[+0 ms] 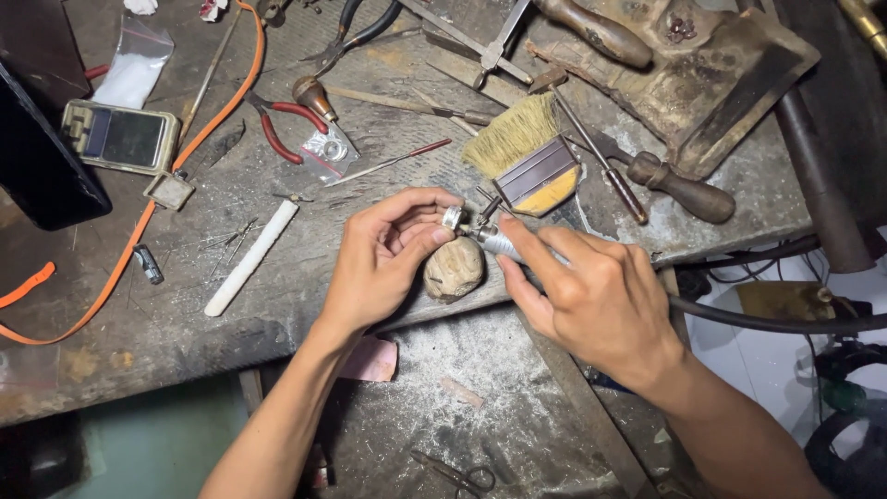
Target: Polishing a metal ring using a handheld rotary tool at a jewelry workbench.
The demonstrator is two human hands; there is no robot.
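Left hand (383, 254): fingertips pinched around a small silver ring (452, 217), braced on the rounded wooden peg (454, 269) just below.
Right hand (591, 296): closed pen-style on a rotary handpiece (499, 242), tip at the ring.
Advice: probably keep both hands braced and the pressure light.
Beyond the hands: brush (525, 152); white stick (251, 258) to the left hand's outer side.

Clear plastic bag (132, 66) top left; small clear zip bag (329, 150) mid-bench; dark-screened pocket scale (120, 137) left.
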